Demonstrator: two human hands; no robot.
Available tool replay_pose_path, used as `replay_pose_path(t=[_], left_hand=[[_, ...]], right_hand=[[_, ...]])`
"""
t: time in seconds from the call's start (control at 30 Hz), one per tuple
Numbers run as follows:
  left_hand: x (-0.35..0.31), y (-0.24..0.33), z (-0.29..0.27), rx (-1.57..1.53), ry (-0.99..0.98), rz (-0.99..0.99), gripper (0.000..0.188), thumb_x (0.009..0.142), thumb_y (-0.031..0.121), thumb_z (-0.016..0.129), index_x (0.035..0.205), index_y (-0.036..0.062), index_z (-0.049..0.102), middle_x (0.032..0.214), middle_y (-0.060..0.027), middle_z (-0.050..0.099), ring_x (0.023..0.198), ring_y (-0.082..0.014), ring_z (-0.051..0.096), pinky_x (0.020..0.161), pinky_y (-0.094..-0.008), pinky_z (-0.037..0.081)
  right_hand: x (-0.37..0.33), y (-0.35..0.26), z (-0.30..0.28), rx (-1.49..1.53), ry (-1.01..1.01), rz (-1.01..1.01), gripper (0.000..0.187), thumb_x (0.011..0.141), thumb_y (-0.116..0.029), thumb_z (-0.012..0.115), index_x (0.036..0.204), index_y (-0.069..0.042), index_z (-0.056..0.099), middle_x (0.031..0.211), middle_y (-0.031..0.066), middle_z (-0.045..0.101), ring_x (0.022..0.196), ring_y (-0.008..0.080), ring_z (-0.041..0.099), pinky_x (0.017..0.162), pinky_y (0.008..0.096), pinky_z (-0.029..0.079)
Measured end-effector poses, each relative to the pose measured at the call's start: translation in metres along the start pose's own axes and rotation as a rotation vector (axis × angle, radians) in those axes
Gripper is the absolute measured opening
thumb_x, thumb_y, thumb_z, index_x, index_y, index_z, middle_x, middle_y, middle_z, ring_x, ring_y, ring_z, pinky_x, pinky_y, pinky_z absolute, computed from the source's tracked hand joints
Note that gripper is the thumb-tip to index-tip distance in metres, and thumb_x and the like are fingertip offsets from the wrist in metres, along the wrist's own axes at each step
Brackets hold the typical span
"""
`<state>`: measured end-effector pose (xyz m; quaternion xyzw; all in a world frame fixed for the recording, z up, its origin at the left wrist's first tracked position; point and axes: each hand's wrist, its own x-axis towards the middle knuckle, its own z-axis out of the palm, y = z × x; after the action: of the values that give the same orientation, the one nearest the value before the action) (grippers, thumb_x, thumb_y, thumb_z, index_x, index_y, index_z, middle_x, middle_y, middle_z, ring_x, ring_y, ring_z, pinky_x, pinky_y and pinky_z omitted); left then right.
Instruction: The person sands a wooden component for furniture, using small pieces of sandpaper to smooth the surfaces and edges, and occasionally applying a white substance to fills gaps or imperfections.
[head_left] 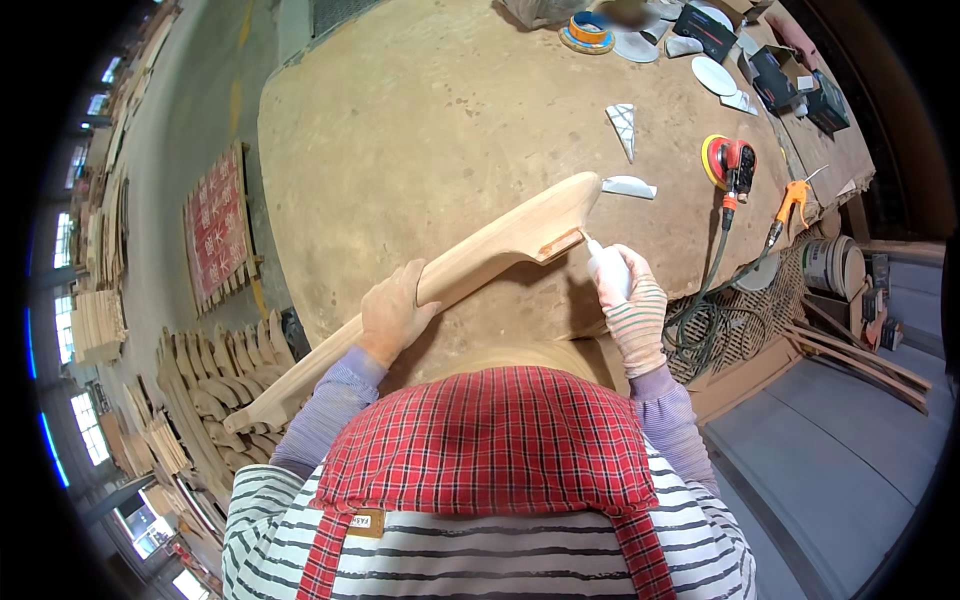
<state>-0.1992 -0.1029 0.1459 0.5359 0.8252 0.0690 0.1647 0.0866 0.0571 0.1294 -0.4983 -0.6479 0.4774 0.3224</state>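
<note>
A long, curved piece of pale wood [480,245], shaped like a chair leg, slants from the lower left up to the middle of the table. My bare left hand [395,308] is wrapped over its middle and grips it. In my right hand [636,312], which wears a striped glove, is a white squeeze bottle [610,272] with a narrow nozzle. The nozzle tip is close to a reddish-brown notch [560,244] cut in the wood's near edge; whether it touches cannot be made out.
On the brown table [400,120] lie folded sanding sheets [622,130], a red and yellow sander [730,165], an orange air gun [793,203] and tape rolls [587,35]. Black boxes [706,35] stand far right. Hoses hang off the right edge. Curved wooden parts [215,375] are stacked at left.
</note>
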Motion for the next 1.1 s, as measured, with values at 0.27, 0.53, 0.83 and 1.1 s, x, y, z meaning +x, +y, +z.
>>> replay_pose_path(t=[0.27,0.53,0.83,1.1], left_hand=[[0.0,0.0,0.0,-0.01,-0.016,-0.01,0.059,0.072,0.029,0.08,0.124,0.0122,0.055,0.107,-0.013,0.068,0.095,-0.0344,0.066,0.08,-0.0434,0.053],[0.002,0.004,-0.006,-0.06,0.003,-0.032,0.054,0.072,0.025,0.079,0.12,0.0132,0.058,0.105,-0.0125,0.069,0.097,-0.0341,0.067,0.081,-0.043,0.053],[0.002,-0.001,-0.004,-0.043,-0.016,-0.037,0.055,0.071,0.028,0.079,0.12,0.0127,0.058,0.106,-0.0127,0.069,0.096,-0.0342,0.067,0.08,-0.0433,0.053],[0.009,0.004,-0.012,-0.039,-0.102,-0.08,0.058,0.073,0.033,0.078,0.123,0.012,0.058,0.108,-0.0132,0.069,0.099,-0.0351,0.066,0.083,-0.0448,0.052]], right_hand=[[-0.003,-0.007,0.004,-0.008,-0.048,0.001,0.04,0.091,-0.018,0.067,0.126,-0.002,0.059,0.104,0.0149,0.069,0.087,0.0191,0.066,0.079,0.0323,0.054],[-0.018,-0.009,0.019,-0.091,-0.18,-0.026,0.041,0.089,-0.018,0.069,0.125,-0.002,0.06,0.107,0.0225,0.069,0.093,0.0325,0.069,0.083,0.0383,0.054],[-0.005,-0.016,0.004,-0.017,-0.105,0.018,0.037,0.09,-0.014,0.068,0.125,-0.001,0.06,0.096,0.0144,0.068,0.077,0.0159,0.065,0.073,0.0306,0.054],[0.008,-0.004,-0.009,0.037,-0.187,0.068,0.039,0.091,-0.013,0.068,0.127,0.0,0.058,0.106,0.0096,0.066,0.092,0.0154,0.064,0.082,0.0308,0.053]])
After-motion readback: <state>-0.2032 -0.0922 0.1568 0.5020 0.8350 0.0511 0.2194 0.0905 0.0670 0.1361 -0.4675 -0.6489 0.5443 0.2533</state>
